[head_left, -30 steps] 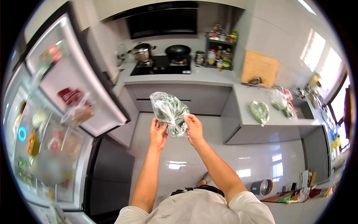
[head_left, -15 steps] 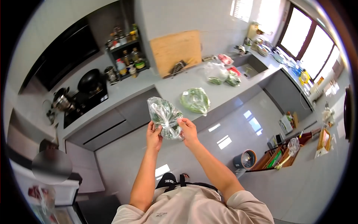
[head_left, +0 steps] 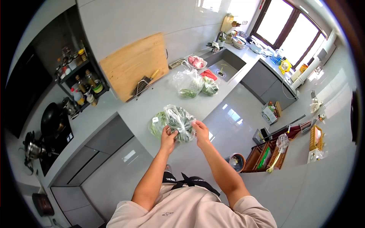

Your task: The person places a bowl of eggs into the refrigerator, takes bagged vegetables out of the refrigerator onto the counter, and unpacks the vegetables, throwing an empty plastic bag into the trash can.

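Between my hands is a clear plastic bag of green vegetables [head_left: 178,119], its gathered neck turned towards me. My left hand [head_left: 168,138] grips its left side, fingers closed on the plastic. On the other side my right hand [head_left: 200,131] pinches the bag's edge near the neck. Partly hidden behind the held bag, a second bag of leafy greens [head_left: 156,124] lies on the counter. Farther back are a clear bag with greens [head_left: 187,85] and a smaller bag of greens [head_left: 210,86], close to a red item [head_left: 208,75].
A bowl of raw meat [head_left: 196,62] stands by the sink [head_left: 224,66]. A wooden cutting board [head_left: 133,64] leans on the wall behind a knife holder [head_left: 140,86]. Left are a spice rack [head_left: 84,81] and a wok [head_left: 53,117]. A bin [head_left: 236,161] stands on the floor at right.
My view has swung to the right and closer to the counter. The held bag has moved from over the floor to in front of the bag of leafy greens, now overlapping it.
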The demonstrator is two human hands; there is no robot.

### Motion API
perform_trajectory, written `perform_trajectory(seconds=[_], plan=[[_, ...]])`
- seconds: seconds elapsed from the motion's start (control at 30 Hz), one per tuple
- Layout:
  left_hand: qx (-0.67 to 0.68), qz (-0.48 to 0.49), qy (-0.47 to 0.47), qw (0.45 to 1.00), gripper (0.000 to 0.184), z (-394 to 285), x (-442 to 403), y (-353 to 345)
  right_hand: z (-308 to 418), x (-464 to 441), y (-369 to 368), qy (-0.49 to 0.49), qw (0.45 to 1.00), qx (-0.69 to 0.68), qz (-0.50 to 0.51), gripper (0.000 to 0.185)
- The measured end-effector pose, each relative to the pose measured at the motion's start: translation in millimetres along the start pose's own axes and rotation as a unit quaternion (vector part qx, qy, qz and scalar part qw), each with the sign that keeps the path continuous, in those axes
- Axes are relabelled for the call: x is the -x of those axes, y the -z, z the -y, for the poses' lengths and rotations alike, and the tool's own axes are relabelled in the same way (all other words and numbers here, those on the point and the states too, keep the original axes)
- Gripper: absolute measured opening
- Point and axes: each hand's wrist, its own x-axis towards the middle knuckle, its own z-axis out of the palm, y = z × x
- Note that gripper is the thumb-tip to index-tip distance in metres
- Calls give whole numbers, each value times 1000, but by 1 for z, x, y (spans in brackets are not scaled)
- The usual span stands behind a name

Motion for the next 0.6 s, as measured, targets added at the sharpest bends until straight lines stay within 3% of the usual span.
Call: perform_trajectory(seconds=[0.2, 0.3, 0.37, 0.43, 0.5, 0.6], plan=[[-48, -16, 29, 998, 59, 10, -84, -33, 11, -103, 11, 17, 999, 40, -13, 15], [-68, 43, 10, 997, 61, 27, -134, -31, 7, -159, 12, 25, 998, 52, -14, 17], [-90, 2, 29, 995, 64, 30, -145, -38, -2, -190, 9, 34, 998, 54, -8, 19], [-93, -90, 24, 991, 66, 37, -161, -44, -23, -235, 13, -2, 983, 178, -37, 29], [-60, -110, 5, 992, 66, 31, -160, -49, -34, -256, 11, 25, 957, 274, -88, 36], [-44, -151, -50, 986, 64, 26, -153, -51, -16, -263, -6, 189, 915, 353, -43, 43]])
